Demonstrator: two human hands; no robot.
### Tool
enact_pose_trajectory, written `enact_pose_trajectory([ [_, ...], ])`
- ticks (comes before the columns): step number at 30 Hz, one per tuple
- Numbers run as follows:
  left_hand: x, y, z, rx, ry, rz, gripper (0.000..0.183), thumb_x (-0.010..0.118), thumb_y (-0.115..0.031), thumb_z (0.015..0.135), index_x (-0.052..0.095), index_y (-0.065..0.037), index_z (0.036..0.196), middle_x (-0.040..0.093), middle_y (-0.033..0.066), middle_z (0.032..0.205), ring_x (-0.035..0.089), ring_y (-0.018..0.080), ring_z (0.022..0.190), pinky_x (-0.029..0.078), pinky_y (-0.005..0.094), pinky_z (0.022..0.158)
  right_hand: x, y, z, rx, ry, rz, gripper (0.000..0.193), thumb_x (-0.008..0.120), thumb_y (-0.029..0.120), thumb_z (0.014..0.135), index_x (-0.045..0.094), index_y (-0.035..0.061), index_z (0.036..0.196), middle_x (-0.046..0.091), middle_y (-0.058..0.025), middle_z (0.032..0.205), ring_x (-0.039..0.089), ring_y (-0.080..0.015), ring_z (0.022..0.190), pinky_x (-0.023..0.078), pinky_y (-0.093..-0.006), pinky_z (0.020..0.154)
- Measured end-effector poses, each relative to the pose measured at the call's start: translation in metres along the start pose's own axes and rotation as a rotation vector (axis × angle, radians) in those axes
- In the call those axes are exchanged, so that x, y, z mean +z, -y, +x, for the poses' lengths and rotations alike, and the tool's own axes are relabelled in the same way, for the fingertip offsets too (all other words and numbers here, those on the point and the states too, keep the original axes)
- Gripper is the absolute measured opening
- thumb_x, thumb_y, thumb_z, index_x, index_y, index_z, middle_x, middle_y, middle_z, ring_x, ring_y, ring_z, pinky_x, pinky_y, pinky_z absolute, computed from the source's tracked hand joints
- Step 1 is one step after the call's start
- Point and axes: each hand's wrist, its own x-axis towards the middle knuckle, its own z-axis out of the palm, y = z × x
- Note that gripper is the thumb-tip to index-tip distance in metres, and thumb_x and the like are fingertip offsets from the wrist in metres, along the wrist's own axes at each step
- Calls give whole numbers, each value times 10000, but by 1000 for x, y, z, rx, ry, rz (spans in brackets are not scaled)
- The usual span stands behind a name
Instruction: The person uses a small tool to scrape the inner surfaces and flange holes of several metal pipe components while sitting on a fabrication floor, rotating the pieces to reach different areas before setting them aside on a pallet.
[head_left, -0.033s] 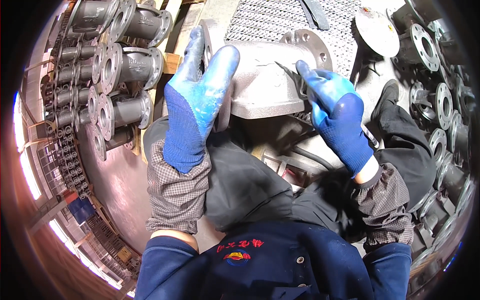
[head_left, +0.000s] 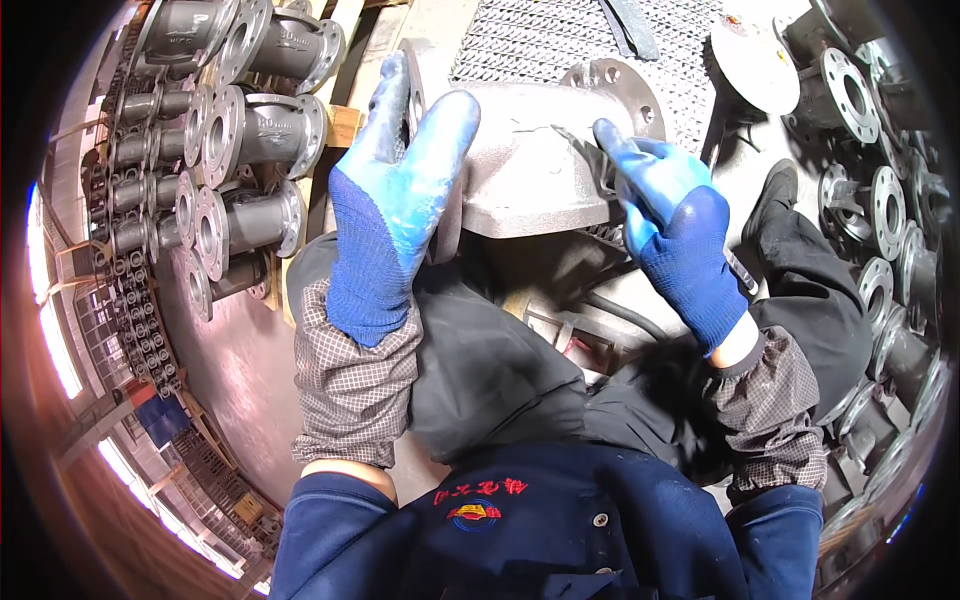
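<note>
A grey cast-metal flanged valve body (head_left: 535, 190) lies in front of me, a round flange at each end and an angular flat-edged part toward me. My left hand (head_left: 395, 190), in a blue coated glove, straddles its left flange, thumb on the inner side and fingers on the outer. At the right, my gloved right hand (head_left: 675, 200) is closed round a thin, dark, pointed hand tool (head_left: 577, 137). The tool's tip reaches the top of the casting, and the index finger lies along it. Most of the tool is hidden by the glove.
Several similar castings (head_left: 265, 130) are stacked at the left on wooden boards, with more (head_left: 887, 210) at the right. Behind the workpiece lies a metal mesh surface (head_left: 540, 45) with a dark strip (head_left: 630, 28) on it. A round pale disc (head_left: 755, 65) stands beyond my right hand.
</note>
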Motion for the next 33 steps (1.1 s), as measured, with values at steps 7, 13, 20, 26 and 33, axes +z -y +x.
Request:
enact_pose_trajectory([
  [7, -4, 2, 2, -71, -14, 86, 699, 690, -200, 837, 338, 109, 1356, 501, 183, 1299, 504, 165, 1118, 402, 245, 939, 3, -6, -2, -115, -53, 61, 484, 564, -15, 735, 595, 125, 1198, 625, -137, 909, 604, -318, 769, 495, -375, 676],
  [13, 2, -2, -2, 7, -38, 161, 553, 646, -186, 872, 433, 61, 1318, 582, 149, 1133, 552, 115, 879, 446, 221, 795, 9, -15, 16, -26, -261, 178, 324, 620, 158, 860, 595, 47, 1163, 635, -161, 951, 630, -274, 808, 506, -328, 704],
  [20, -3, 12, 1, 298, -23, 377, 436, 635, -121, 862, 510, -31, 1270, 531, 232, 1257, 600, 224, 974, 478, 279, 833, 31, -6, 66, 195, -102, -178, 626, 692, 516, 743, 552, 27, 1109, 603, -172, 1028, 601, -347, 965, 507, -430, 792],
  [26, -3, 12, 0, 234, -18, 253, 568, 668, -181, 830, 431, 79, 1276, 511, 251, 1272, 546, 241, 1087, 444, 290, 899, 2, -36, 65, 120, -402, -16, 582, 663, 471, 782, 572, 63, 1186, 638, -167, 1062, 633, -311, 931, 513, -379, 788],
  [33, -15, 20, -4, 769, 98, 681, 420, 634, 13, 792, 593, -90, 1197, 552, 273, 1184, 559, 410, 1098, 485, 388, 891, -79, -63, 39, -342, -536, -325, 331, 445, -20, 919, 537, 38, 1232, 659, -80, 1039, 648, -150, 771, 515, -210, 658],
])
